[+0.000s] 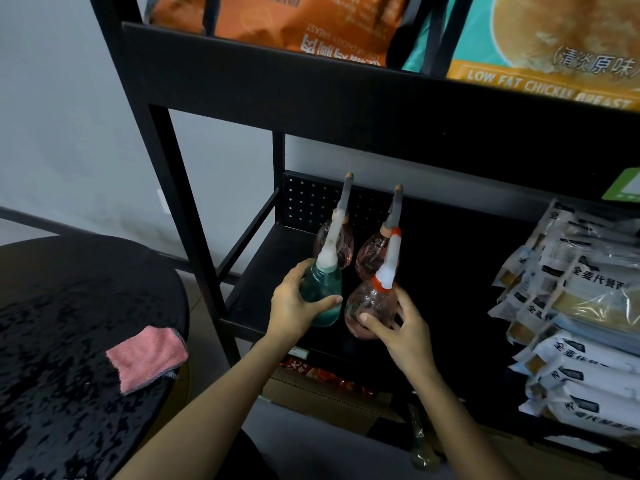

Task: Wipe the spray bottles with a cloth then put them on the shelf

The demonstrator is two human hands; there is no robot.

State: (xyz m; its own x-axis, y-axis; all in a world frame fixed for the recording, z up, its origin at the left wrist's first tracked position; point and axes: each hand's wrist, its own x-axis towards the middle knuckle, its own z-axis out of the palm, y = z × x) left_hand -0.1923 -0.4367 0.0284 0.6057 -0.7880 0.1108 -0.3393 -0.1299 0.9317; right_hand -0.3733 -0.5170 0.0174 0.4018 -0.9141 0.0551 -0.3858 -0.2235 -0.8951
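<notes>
My left hand point(293, 304) grips a round teal spray bottle point(322, 294) with a long white nozzle, held over the front of the black shelf board point(256, 289). Beside it, my right hand point(398, 329) holds a round pink spray bottle point(367, 306) with a white and orange nozzle. Two more pink bottles stand upright further back on the same shelf, one on the left point(341, 242) and one on the right point(372, 256). A pink cloth point(147, 356) lies on the black round table point(62, 341) at the left, away from both hands.
Stacked white food packets point(571, 323) fill the right side of the shelf. The tier above holds large orange point(277, 19) and teal snack bags point(554, 39). Black frame posts point(194, 216) stand left of the bottles. A cardboard box point(329, 396) sits on the floor below.
</notes>
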